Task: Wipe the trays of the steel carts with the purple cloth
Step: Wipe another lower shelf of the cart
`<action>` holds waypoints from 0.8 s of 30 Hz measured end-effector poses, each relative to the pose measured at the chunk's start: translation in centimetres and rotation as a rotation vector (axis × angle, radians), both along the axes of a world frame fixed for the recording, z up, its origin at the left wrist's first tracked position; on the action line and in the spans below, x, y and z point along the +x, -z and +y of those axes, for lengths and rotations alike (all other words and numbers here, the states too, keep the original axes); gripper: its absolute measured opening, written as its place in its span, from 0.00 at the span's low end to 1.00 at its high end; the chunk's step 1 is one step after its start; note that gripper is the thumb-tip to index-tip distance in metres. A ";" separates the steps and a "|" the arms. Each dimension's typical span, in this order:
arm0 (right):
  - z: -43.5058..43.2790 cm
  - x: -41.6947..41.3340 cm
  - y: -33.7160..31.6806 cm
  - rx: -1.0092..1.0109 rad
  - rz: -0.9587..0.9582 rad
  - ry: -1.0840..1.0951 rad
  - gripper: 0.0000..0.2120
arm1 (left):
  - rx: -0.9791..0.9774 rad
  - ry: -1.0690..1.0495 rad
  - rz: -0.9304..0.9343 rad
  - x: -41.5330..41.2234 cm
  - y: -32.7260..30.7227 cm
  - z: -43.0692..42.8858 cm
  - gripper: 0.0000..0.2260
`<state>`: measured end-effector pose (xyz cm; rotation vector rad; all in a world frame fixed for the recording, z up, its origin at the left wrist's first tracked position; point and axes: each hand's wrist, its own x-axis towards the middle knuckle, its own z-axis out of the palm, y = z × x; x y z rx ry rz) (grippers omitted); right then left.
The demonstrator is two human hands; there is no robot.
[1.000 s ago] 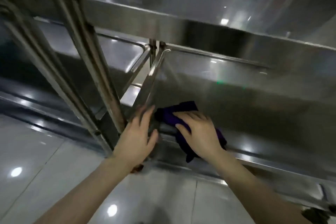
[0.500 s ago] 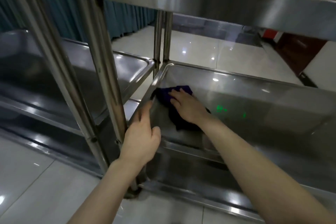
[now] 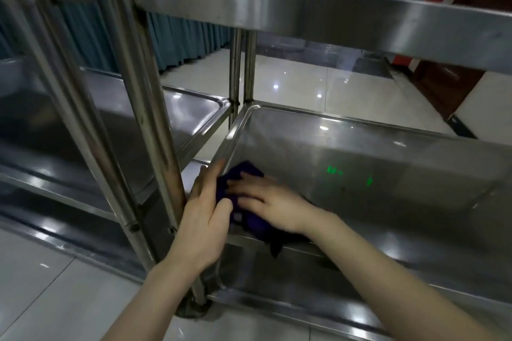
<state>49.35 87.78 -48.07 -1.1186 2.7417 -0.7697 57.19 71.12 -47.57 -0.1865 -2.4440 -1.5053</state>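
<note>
A crumpled dark purple cloth (image 3: 253,225) lies in the near left corner of a shallow, shiny stainless steel cart tray (image 3: 374,147), with a tail hanging over the tray's front rim. The right hand (image 3: 267,199) lies flat on top of the cloth, fingers spread fairly straight and pressing it down, slightly blurred. The left hand (image 3: 205,212) rests on the tray's left rim just beside the cloth, fingers extended along the edge and thumb touching the fabric; it grips nothing. A round steel upright post (image 3: 151,108) stands at that corner, just left of the left hand. A steel upper shelf (image 3: 318,5) spans overhead. A second steel cart's tray (image 3: 191,111) sits alongside to the left. Beyond are glossy pale floor tiles (image 3: 304,83) and a teal pleated curtain (image 3: 188,41).
</note>
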 end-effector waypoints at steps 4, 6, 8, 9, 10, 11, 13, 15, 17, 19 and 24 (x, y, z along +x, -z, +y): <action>-1.8 -8.5 -0.6 0.093 0.032 0.340 0.21 | 0.022 -0.020 -0.043 0.1 0.0 0.1 0.30; -2.7 -10.2 -0.3 0.118 0.044 0.375 0.21 | 0.019 -0.020 -0.019 0.2 0.1 0.1 0.29; -3.1 -9.0 -0.1 0.098 0.056 0.302 0.20 | -0.001 -0.013 0.017 0.4 0.3 0.1 0.29; -2.8 -7.4 0.0 0.076 0.058 0.230 0.20 | -0.013 -0.011 0.037 0.5 0.4 0.1 0.28; -2.3 -5.3 0.1 0.054 0.076 0.148 0.20 | -0.029 -0.007 0.064 0.6 0.5 0.1 0.28; -1.7 -3.1 0.4 0.032 0.101 0.062 0.20 | -0.046 -0.004 0.095 0.8 0.6 0.1 0.27; -0.3 1.1 1.0 0.008 0.097 -0.074 0.20 | -0.066 0.001 0.137 1.1 0.6 0.1 0.26; 0.6 2.4 0.9 -0.015 0.020 -0.121 0.22 | -0.060 0.008 0.150 1.0 0.6 0.1 0.26; 0.4 0.9 0.1 -0.023 -0.029 -0.085 0.21 | -0.030 0.003 0.132 0.8 0.5 0.2 0.26; -0.5 -1.9 -0.7 0.033 -0.023 0.073 0.20 | -0.017 -0.016 0.114 0.7 0.6 0.3 0.27; -1.7 -3.3 -0.4 0.117 0.027 0.318 0.22 | -0.089 -0.051 0.095 0.8 0.5 0.7 0.27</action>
